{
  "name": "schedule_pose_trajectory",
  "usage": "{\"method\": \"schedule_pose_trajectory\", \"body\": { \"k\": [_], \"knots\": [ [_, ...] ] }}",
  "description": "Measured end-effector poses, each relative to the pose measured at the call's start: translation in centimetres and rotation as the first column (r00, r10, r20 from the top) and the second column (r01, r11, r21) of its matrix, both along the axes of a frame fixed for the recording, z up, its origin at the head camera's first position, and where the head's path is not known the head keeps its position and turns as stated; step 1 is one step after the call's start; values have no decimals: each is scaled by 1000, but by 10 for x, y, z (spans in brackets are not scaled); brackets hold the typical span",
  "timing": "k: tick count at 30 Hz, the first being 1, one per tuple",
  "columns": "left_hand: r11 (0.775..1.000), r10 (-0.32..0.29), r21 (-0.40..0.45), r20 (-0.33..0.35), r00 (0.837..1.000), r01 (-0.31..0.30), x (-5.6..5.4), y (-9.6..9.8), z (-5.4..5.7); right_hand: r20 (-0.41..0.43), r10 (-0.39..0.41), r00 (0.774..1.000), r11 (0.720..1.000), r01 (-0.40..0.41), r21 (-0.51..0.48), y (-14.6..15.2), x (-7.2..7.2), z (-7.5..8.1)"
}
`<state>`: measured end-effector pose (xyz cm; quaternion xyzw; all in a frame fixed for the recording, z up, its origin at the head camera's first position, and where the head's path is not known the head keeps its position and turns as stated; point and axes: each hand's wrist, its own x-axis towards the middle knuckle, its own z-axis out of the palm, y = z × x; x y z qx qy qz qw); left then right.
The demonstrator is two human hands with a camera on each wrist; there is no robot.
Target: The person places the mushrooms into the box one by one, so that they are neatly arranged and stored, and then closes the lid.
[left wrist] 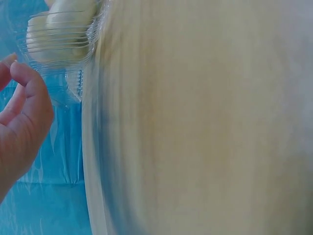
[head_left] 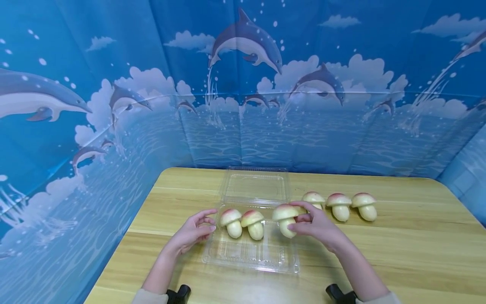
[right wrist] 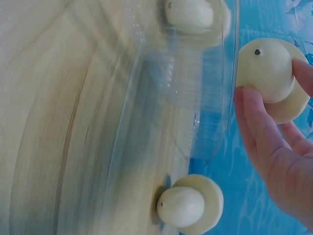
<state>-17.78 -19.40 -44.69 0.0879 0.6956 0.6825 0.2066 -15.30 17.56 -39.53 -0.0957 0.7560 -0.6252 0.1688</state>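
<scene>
In the head view, a clear plastic clamshell box [head_left: 250, 257] lies open on the table, its lid [head_left: 255, 185] folded back. Two toy mushrooms with pinkish caps, one at the left [head_left: 231, 222] and one beside it [head_left: 253, 224], lie in the base. My right hand [head_left: 315, 223] pinches a third mushroom [head_left: 284, 218] above the base's right side; the right wrist view shows this mushroom [right wrist: 269, 73] between thumb and fingers, over the box wall. My left hand [head_left: 195, 232] is by the box's left edge, fingers loosely bent and holding nothing.
Three more mushrooms, the nearest [head_left: 314, 199] partly behind my right hand, then a middle one [head_left: 339, 206] and a right one [head_left: 364, 206], lie in a row right of the box. A dolphin-print curtain [head_left: 243, 126] hangs behind the wooden table [head_left: 410, 245].
</scene>
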Motion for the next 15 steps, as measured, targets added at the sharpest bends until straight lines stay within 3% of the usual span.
{"method": "schedule_pose_trajectory", "body": {
  "k": [10,15],
  "knots": [
    [1000,5,-3,2,1000,-5,-1,0,-2,-76,5,997,995,3,100,-22,-3,2],
    [1000,1,2,-4,1000,-1,-1,0,-1,-128,-11,992,977,38,212,-34,-2,0]
  ]
}}
